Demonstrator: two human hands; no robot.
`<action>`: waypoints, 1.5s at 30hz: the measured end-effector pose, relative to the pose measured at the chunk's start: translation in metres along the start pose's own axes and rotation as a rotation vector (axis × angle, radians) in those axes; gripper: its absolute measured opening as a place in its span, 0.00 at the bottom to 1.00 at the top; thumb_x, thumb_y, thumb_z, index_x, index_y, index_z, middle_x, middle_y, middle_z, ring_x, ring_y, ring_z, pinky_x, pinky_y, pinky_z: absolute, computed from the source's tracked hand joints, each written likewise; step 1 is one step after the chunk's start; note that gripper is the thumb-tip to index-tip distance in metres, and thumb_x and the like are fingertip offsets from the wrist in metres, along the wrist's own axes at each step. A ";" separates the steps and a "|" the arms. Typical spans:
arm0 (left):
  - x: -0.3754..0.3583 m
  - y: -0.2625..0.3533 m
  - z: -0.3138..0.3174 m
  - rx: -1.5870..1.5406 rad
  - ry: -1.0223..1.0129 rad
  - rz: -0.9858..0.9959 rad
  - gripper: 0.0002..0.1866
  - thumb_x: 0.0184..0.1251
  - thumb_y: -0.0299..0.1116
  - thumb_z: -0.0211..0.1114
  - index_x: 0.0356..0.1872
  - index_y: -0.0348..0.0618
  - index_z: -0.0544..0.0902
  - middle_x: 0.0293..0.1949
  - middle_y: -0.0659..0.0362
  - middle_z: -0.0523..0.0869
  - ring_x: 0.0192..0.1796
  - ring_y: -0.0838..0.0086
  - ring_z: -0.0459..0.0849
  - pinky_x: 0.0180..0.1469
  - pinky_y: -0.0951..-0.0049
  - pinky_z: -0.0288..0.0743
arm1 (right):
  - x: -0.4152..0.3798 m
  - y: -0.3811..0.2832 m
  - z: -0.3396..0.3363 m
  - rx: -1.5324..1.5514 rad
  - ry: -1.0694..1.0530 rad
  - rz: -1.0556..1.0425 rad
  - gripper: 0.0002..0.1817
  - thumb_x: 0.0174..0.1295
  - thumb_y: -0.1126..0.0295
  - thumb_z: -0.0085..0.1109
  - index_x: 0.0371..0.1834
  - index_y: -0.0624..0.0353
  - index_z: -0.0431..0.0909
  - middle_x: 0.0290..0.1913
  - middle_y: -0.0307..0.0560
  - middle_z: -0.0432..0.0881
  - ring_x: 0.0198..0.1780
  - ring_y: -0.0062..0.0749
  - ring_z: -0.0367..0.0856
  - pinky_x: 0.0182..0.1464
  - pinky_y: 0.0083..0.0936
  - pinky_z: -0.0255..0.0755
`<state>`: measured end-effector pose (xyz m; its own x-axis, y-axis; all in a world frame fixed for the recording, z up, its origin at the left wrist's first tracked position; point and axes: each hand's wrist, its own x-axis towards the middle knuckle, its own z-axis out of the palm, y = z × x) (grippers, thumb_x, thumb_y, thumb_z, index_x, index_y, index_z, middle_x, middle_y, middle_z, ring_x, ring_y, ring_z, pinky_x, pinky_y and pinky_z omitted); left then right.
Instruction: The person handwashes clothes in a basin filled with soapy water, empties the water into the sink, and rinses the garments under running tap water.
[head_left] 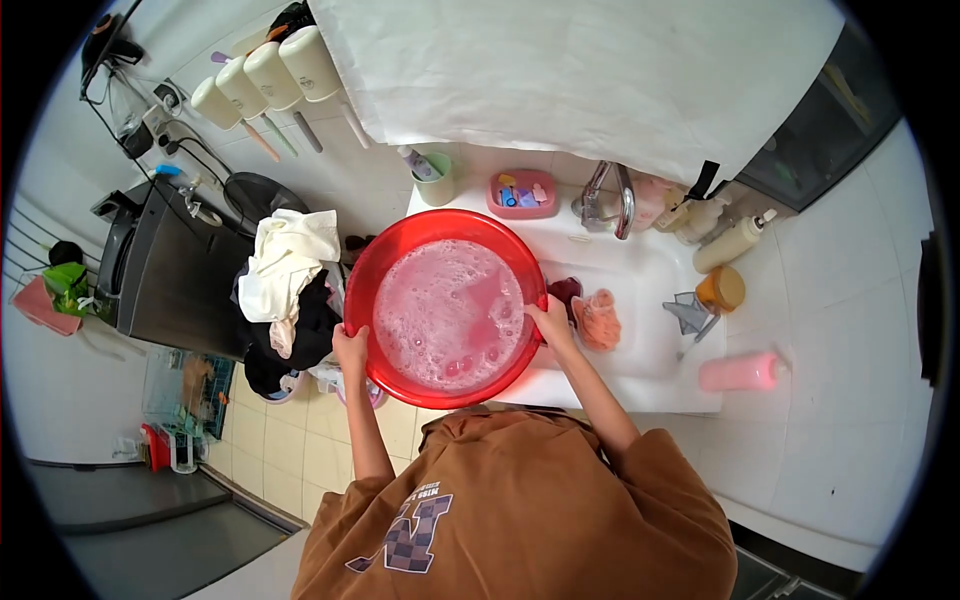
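A big red basin point(362, 282) full of sudsy water point(450, 310) is held in front of my body, over the left end of the white sink point(650, 372). My left hand point(350, 350) grips the rim at its lower left. On the opposite side, my right hand point(551, 320) is closed around the rim, thumb on top. Just right of that hand, a pinkish-orange cloth point(598, 322) and a dark red item point(566, 290) lie in the sink. Whatever lies under the foam is hidden.
Clothes, white point(285, 262) and black point(305, 335), are heaped at the left. Behind the sink stand a faucet point(622, 200), a pink soap box point(522, 193) and a green cup point(434, 180). Several bottles, including a pink one point(738, 372), line the right side.
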<state>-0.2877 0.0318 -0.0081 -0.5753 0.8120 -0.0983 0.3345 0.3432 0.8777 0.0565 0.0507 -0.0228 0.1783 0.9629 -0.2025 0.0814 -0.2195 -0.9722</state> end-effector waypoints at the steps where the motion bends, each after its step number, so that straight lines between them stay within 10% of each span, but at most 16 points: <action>1: 0.003 -0.007 0.001 -0.038 0.011 0.020 0.09 0.45 0.26 0.61 0.28 0.34 0.72 0.25 0.57 0.78 0.26 0.75 0.75 0.32 0.76 0.68 | -0.001 0.003 -0.002 -0.044 -0.037 -0.008 0.10 0.48 0.72 0.53 0.33 0.66 0.73 0.28 0.41 0.77 0.29 0.21 0.71 0.33 0.18 0.65; 8: -0.001 0.003 0.002 -0.084 0.023 0.040 0.09 0.46 0.25 0.63 0.28 0.35 0.72 0.24 0.58 0.77 0.26 0.76 0.73 0.31 0.77 0.68 | 0.026 0.044 -0.023 0.324 -0.096 0.214 0.27 0.58 0.50 0.36 0.25 0.67 0.72 0.25 0.54 0.77 0.33 0.37 0.76 0.37 0.32 0.66; 10: -0.002 0.001 0.003 -0.081 0.048 0.075 0.09 0.46 0.25 0.63 0.26 0.37 0.72 0.23 0.62 0.76 0.25 0.79 0.71 0.31 0.78 0.66 | 0.034 0.041 -0.032 -0.469 -0.034 -0.078 0.21 0.59 0.55 0.38 0.26 0.64 0.73 0.28 0.59 0.77 0.38 0.49 0.75 0.40 0.34 0.66; 12: -0.001 0.000 0.002 -0.064 0.050 0.075 0.09 0.46 0.26 0.63 0.26 0.37 0.71 0.22 0.62 0.75 0.25 0.79 0.70 0.30 0.78 0.66 | 0.029 0.033 -0.029 -0.481 -0.044 -0.124 0.16 0.57 0.60 0.40 0.26 0.61 0.72 0.35 0.61 0.75 0.42 0.54 0.72 0.41 0.37 0.65; 15: 0.000 -0.003 0.002 -0.035 0.052 0.077 0.09 0.47 0.26 0.63 0.25 0.38 0.71 0.21 0.63 0.74 0.24 0.79 0.69 0.30 0.78 0.65 | 0.045 0.043 -0.022 -1.120 -0.277 -0.442 0.24 0.53 0.57 0.44 0.54 0.53 0.63 0.58 0.53 0.62 0.60 0.45 0.57 0.53 0.47 0.57; 23: -0.015 0.015 0.003 0.198 0.170 0.164 0.11 0.47 0.29 0.64 0.26 0.36 0.70 0.20 0.57 0.73 0.23 0.72 0.71 0.30 0.75 0.67 | 0.066 0.064 -0.021 -1.383 -0.504 -0.050 0.36 0.45 0.49 0.51 0.58 0.52 0.57 0.60 0.47 0.57 0.62 0.43 0.52 0.53 0.68 0.41; 27: -0.016 0.019 0.005 0.267 0.177 0.186 0.12 0.47 0.30 0.63 0.30 0.34 0.72 0.24 0.52 0.78 0.28 0.64 0.77 0.34 0.71 0.70 | 0.043 0.079 -0.050 -1.419 -0.384 0.035 0.45 0.35 0.49 0.64 0.60 0.48 0.56 0.60 0.44 0.58 0.60 0.41 0.55 0.57 0.63 0.40; 32: -0.013 0.021 0.002 0.286 0.090 0.155 0.14 0.47 0.30 0.63 0.34 0.33 0.73 0.30 0.47 0.79 0.33 0.57 0.79 0.37 0.69 0.71 | 0.015 0.076 -0.092 -1.667 -0.148 -0.230 0.27 0.31 0.51 0.67 0.36 0.51 0.76 0.61 0.48 0.55 0.63 0.46 0.48 0.59 0.62 0.34; 37: -0.011 0.023 0.003 0.367 0.099 0.154 0.15 0.47 0.31 0.63 0.35 0.33 0.73 0.31 0.46 0.80 0.35 0.55 0.79 0.38 0.68 0.71 | 0.015 0.087 -0.107 -1.454 0.122 0.077 0.30 0.31 0.61 0.69 0.41 0.53 0.69 0.61 0.58 0.51 0.62 0.55 0.49 0.52 0.47 0.59; 45: -0.011 0.028 0.002 0.394 0.085 0.152 0.16 0.47 0.32 0.63 0.36 0.33 0.73 0.32 0.45 0.80 0.36 0.54 0.79 0.38 0.67 0.71 | 0.021 0.103 -0.130 -1.335 0.084 0.050 0.36 0.35 0.67 0.66 0.53 0.49 0.61 0.53 0.55 0.62 0.55 0.53 0.59 0.47 0.38 0.66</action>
<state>-0.2709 0.0336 0.0166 -0.5518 0.8309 0.0717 0.6699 0.3904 0.6315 0.1958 0.0275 -0.1121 0.2652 0.9473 -0.1797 0.9537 -0.2851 -0.0958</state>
